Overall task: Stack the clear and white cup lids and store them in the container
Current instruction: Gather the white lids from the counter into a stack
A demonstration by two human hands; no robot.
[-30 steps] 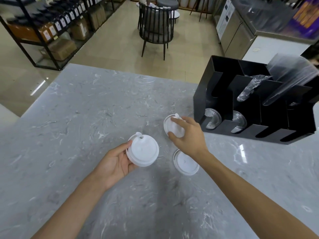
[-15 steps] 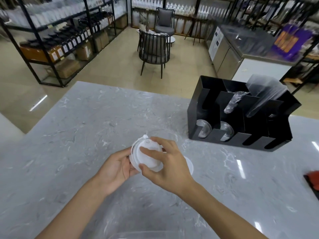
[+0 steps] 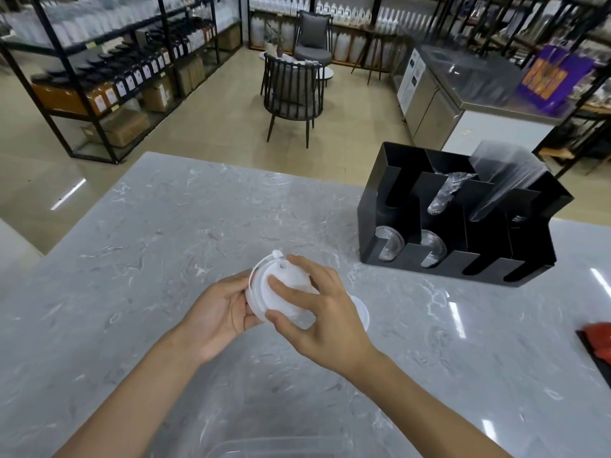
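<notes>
My left hand [image 3: 220, 314] grips a small stack of white cup lids [image 3: 267, 289] from the left, above the grey marble counter [image 3: 165, 233]. My right hand [image 3: 317, 317] presses on the stack's top with fingers and thumb curled around its right side. Another white lid [image 3: 362, 312] lies flat on the counter, mostly hidden behind my right hand. A clear plastic container [image 3: 281, 449] shows its rim at the bottom edge of the view. Clear lids [image 3: 388, 247] stand in the slots of a black organiser [image 3: 463, 219].
The black organiser stands at the right rear of the counter with plastic-wrapped sleeves [image 3: 506, 180] sticking out. A red object [image 3: 601, 342] lies at the right edge. Beyond the counter are a chair [image 3: 292, 94], shelves [image 3: 109, 74] and a steel cabinet [image 3: 429, 104].
My right hand brought a white lid from the counter over to the lid in my left hand and pressed it on. The view tilted up, and the clear container's rim came into view.
</notes>
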